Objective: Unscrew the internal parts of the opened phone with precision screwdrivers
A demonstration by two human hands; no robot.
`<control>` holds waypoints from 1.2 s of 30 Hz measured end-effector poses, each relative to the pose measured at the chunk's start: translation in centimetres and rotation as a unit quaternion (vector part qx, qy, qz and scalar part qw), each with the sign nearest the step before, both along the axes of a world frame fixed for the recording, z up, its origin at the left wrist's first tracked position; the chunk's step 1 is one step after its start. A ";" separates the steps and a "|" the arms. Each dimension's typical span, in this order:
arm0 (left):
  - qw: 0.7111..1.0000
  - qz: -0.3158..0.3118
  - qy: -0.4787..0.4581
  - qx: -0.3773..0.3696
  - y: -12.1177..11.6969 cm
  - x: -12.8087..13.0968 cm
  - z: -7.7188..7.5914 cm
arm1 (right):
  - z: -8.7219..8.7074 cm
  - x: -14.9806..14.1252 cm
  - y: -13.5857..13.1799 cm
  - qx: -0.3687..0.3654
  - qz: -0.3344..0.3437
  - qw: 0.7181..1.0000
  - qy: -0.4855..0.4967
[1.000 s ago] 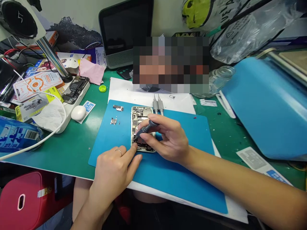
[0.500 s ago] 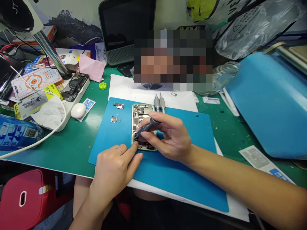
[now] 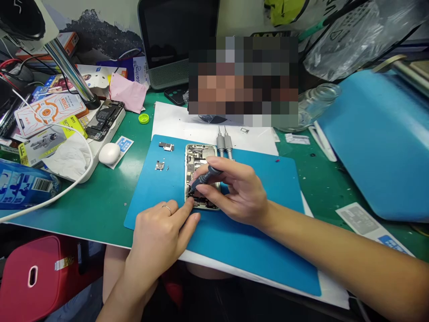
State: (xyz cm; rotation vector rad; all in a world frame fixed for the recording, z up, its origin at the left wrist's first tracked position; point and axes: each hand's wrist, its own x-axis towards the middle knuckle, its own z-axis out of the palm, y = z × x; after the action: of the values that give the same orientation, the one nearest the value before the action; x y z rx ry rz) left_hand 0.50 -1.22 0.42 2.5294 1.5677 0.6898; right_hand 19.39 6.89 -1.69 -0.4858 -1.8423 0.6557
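Observation:
An opened phone (image 3: pixel 191 161) lies on the blue mat (image 3: pixel 234 259) with its inner parts exposed. My right hand (image 3: pixel 239 190) grips a dark grey precision screwdriver (image 3: pixel 205 176) between thumb and fingers. The driver's tip slants down to the lower left part of the phone. My left hand (image 3: pixel 161 232), with a ring on it, holds nothing. Its index finger reaches out to the phone's lower left edge, close to the tip, with the thumb apart. My right fingers cover part of the phone's right side. Left of the phone lie a small metal plate (image 3: pixel 166 146) and a small component (image 3: pixel 160 165).
Two more grey screwdrivers (image 3: pixel 224 142) lie just beyond the phone. A white mouse-like object (image 3: pixel 109 154) and a green cap (image 3: pixel 144 118) are to the left. Another opened phone (image 3: pixel 106 120) rests on a white box. At the right stand a glass jar (image 3: pixel 318 105) and a large blue sheet (image 3: pixel 378 143).
The whole view has shifted slightly, so the desk appears a little higher. Both hands keep nearly the same pose, and the screwdriver stays at the same part of the phone.

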 end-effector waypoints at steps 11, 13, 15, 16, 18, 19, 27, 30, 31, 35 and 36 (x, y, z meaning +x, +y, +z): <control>1.000 0.004 0.004 -0.004 0.0 0.1 0.1 | 0.2 0.1 0.1 0.018 0.006 1.000 -0.015; 1.000 0.005 0.002 -0.003 0.0 0.0 0.2 | 0.2 0.1 0.1 0.020 0.006 1.000 -0.014; 1.000 0.003 -0.001 -0.008 0.0 0.0 0.3 | 0.2 0.1 0.1 0.022 0.007 1.000 -0.014; 1.000 0.002 -0.003 -0.012 0.0 0.0 0.3 | 0.1 0.1 0.1 0.023 0.008 1.000 -0.014; 1.000 0.000 -0.008 -0.016 0.0 0.0 0.3 | 0.1 0.0 0.1 0.021 0.009 1.000 -0.013; 1.000 0.000 -0.009 -0.017 0.0 0.0 0.3 | 0.1 0.0 0.1 0.019 0.009 1.000 -0.014; 0.999 0.002 -0.032 -0.040 0.2 -0.2 0.3 | 0.2 0.0 0.1 0.035 0.002 0.999 -0.021; 0.998 0.004 -0.049 -0.050 0.3 -0.2 0.4 | 0.3 0.0 0.2 0.051 -0.002 0.998 -0.028; 0.998 0.005 -0.050 -0.048 0.3 -0.2 0.4 | 0.4 0.0 0.3 0.061 -0.005 0.998 -0.030; 0.998 0.005 -0.047 -0.038 0.3 -0.3 0.4 | 0.5 0.0 0.3 0.090 -0.015 0.995 -0.037; 0.998 0.005 -0.046 -0.039 0.3 -0.3 0.3 | 0.6 0.0 0.3 0.096 -0.014 0.995 -0.038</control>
State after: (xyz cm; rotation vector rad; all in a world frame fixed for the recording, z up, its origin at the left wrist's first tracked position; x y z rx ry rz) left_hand 0.24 -0.96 0.73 2.4016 1.5465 0.7202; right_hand 19.40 7.16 -1.12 -0.4131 -1.9452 0.4416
